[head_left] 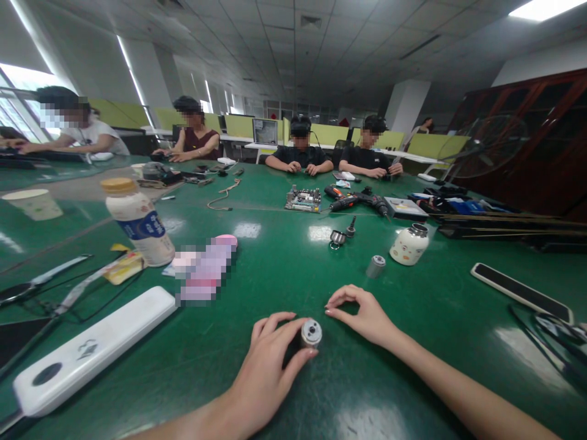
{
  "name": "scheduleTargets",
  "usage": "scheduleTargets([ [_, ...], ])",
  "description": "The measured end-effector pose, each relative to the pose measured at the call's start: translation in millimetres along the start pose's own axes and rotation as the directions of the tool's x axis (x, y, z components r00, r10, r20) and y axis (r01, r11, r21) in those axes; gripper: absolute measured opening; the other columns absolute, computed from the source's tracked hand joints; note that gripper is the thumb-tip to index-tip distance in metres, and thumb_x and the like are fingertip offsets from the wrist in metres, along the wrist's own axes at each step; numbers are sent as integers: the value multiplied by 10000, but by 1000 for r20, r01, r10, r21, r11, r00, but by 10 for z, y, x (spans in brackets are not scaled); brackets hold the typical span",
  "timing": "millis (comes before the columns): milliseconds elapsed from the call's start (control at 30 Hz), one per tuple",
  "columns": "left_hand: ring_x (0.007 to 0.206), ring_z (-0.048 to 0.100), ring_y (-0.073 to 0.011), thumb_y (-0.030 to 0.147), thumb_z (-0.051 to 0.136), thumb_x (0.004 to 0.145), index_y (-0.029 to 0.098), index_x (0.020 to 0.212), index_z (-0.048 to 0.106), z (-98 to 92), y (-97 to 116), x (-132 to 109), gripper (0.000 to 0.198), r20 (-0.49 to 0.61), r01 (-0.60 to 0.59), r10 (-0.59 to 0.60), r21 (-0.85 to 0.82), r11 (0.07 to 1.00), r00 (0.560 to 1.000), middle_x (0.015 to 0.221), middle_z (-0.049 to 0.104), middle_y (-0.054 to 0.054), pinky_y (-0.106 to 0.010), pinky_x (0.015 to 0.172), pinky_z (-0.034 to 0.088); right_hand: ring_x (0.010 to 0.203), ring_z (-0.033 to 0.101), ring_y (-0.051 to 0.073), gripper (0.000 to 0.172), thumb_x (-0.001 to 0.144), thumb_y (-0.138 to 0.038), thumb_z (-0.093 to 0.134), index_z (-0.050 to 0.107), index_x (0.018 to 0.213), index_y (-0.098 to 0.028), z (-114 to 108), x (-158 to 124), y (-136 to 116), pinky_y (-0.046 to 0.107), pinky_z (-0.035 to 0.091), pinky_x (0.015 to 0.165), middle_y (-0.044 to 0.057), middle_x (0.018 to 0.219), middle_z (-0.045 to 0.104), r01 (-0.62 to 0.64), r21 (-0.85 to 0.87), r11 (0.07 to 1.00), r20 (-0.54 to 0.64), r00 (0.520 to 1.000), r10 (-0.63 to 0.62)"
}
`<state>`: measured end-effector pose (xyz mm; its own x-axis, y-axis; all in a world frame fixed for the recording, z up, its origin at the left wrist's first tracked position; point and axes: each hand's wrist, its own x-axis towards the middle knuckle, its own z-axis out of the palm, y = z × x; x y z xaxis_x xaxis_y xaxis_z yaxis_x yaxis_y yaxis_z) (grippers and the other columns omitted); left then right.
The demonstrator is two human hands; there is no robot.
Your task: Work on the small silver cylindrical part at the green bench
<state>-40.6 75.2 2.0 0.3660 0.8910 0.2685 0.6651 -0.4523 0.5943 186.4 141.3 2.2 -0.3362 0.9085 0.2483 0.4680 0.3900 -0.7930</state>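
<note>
My left hand (271, 360) is closed around a small silver cylindrical motor (311, 335), which stands upright with its round end face up. Dark holes show in that face. My right hand (358, 310) hovers just to the right, its thumb and forefinger brought together in a pinch. Whatever is between those fingertips, if anything, is too small to make out. A second silver motor (376, 267) stands on the green table (275, 275) beyond my right hand. Farther back lie a metal bottle lid (337, 239) and a dark, pointed metal part (351, 227).
At left are a white power strip (96, 348), a drink bottle (140, 226), a pink-purple item (211, 269) and a paper cup (33, 204). A white flask (409, 244), power drills (360, 200) and a circuit board (303, 199) stand ahead. Several people sit across the table.
</note>
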Motion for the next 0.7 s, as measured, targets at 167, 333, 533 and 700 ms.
scheduleTargets([
  [167, 1119, 516, -260, 317, 591, 880, 290, 1238, 571, 11, 0, 17, 360, -48, 66, -67, -36, 997, 997, 1170, 617, -55, -453, 950, 423, 884, 664, 212, 230, 715, -328, 774, 690, 890, -205, 0, -1, 73, 385, 504, 850, 54, 909, 710, 43, -38, 998, 17, 999, -42],
  [333, 1143, 504, -273, 323, 619, 856, 287, 1195, 611, -26, 27, 31, 342, 3, 76, -76, -46, 996, 997, 1160, 639, -43, -464, 966, 407, 826, 697, 200, 173, 752, -313, 736, 652, 842, -192, 24, -20, -169, 364, 526, 823, 46, 853, 728, -21, 164, 986, -75, 997, 33],
  [533, 1146, 505, -271, 362, 633, 847, 319, 1176, 625, -49, 40, 42, 331, 48, 46, -44, -50, 998, 998, 1176, 643, -23, -465, 956, 397, 891, 671, 196, 108, 757, -276, 736, 673, 816, -211, 88, -176, -593, 344, 508, 819, 33, 853, 715, 61, 239, 969, -76, 996, -44],
  [700, 1164, 496, -276, 404, 636, 846, 323, 1169, 630, -43, 23, 26, 333, 70, -4, 7, -44, 999, 998, 1196, 643, -24, -463, 957, 381, 878, 632, 191, 47, 762, -232, 734, 695, 789, -227, 174, -234, -617, 340, 471, 781, 24, 847, 706, 58, 144, 988, -29, 998, -54],
])
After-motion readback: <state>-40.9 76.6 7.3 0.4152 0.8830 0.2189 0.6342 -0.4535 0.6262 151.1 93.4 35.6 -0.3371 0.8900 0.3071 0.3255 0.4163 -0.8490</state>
